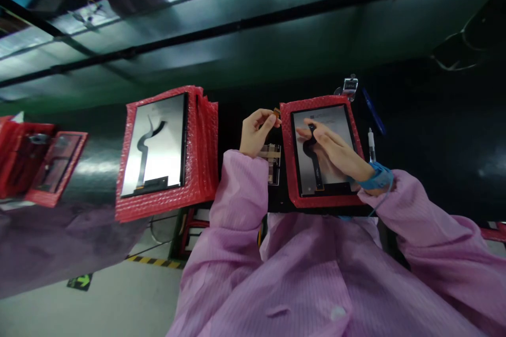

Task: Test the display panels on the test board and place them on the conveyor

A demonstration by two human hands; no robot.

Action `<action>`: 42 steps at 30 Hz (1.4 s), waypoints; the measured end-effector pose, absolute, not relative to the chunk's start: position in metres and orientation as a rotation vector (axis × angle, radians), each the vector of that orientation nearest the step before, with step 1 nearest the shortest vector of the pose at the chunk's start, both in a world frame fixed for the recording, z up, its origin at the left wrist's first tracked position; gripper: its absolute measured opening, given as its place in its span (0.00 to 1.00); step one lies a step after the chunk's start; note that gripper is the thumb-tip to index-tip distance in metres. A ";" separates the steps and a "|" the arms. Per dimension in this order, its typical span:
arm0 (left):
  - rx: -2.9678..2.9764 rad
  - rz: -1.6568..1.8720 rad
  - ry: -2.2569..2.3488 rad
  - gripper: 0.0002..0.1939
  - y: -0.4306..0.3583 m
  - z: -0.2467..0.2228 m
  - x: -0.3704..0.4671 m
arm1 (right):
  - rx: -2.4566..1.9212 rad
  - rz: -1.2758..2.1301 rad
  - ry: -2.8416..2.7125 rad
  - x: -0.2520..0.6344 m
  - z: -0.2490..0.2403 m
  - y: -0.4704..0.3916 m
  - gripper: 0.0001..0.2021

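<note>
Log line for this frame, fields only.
left hand: pinches small tab | right hand: presses flex cable on panel | panel in red wrap

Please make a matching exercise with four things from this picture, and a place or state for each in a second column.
1. left hand
2. right hand
3. stack of red bubble-wrap sleeves with a grey panel on top
4. white pen

a. right of the near red sleeve
b. pinching a small orange tab
c. far left of both hands
d. resting on the black ribbon cable

Pairs: 1-b, 2-d, 3-c, 4-a
</note>
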State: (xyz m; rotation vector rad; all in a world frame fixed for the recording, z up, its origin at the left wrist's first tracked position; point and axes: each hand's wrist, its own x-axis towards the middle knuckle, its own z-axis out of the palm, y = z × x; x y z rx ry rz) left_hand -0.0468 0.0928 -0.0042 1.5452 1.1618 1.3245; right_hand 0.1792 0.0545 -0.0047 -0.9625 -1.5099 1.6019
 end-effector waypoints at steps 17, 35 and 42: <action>2.237 0.699 1.185 0.09 0.076 0.011 -0.046 | -0.749 1.045 -2.172 0.176 -0.004 0.066 0.20; 2.254 0.504 1.065 0.11 0.073 0.017 -0.044 | -0.774 0.720 -2.282 0.174 -0.009 0.067 0.12; 2.259 0.478 1.063 0.11 0.073 0.014 -0.044 | -0.792 0.747 -2.315 0.174 -0.008 0.067 0.13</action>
